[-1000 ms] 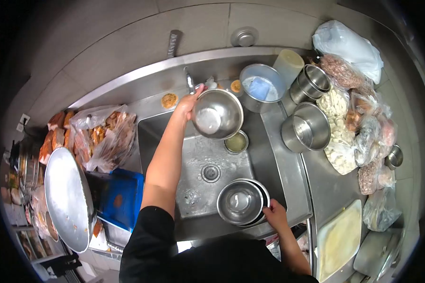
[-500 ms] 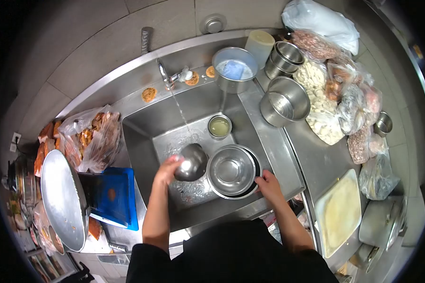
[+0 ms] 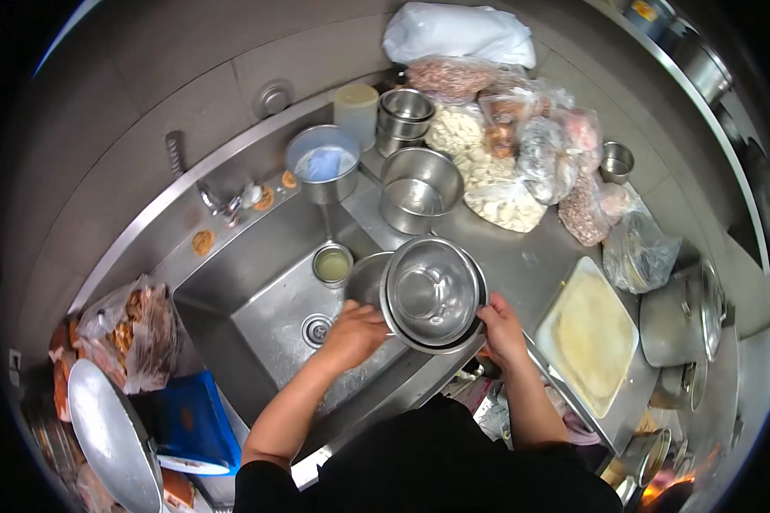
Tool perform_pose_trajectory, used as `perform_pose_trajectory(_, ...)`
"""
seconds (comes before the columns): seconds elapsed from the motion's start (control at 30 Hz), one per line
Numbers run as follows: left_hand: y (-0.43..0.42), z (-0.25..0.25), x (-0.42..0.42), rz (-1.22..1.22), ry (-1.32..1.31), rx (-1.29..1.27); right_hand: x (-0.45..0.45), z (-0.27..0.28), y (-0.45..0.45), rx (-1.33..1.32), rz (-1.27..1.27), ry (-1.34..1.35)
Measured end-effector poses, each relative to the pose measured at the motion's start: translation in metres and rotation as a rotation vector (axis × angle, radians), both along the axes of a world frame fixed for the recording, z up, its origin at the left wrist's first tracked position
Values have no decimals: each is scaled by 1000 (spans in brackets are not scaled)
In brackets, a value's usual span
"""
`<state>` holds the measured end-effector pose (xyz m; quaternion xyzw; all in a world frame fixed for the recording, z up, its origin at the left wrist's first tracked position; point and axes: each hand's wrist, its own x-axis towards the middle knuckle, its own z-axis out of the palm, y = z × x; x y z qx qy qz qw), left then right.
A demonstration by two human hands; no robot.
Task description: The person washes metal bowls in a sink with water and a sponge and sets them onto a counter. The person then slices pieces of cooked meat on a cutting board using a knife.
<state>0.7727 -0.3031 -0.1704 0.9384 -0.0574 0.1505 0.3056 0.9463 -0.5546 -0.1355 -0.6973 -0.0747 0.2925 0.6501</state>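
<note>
Left hand (image 3: 357, 336): grip closed on a steel bowl (image 3: 366, 278), nine o'clock of nested steel bowls (image 3: 429, 295). Right hand (image 3: 505, 332): grip closed on their rim, about three o'clock.

My right fingers (image 3: 492, 315) meet glossy, smooth metal bowls (image 3: 429, 292); my left fingers (image 3: 370, 315) are on a duller metal bowl (image 3: 364, 280). The sink (image 3: 269, 321) looks brushed, the table (image 3: 526, 267) smooth metal. Far right, clear plastic bags (image 3: 542, 158) shine, wrinkled; my shirt (image 3: 453, 462) is matt cloth.
</note>
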Motion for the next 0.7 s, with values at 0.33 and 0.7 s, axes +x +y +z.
perform_pose_trajectory(0.33,-55,-54,76,43,-186,29,23,-26,-51,-84,-240,13)
perform_pose_trajectory(0.7,-65,-51,113,419,461,-916,86,23,40,-600,62,-1039)
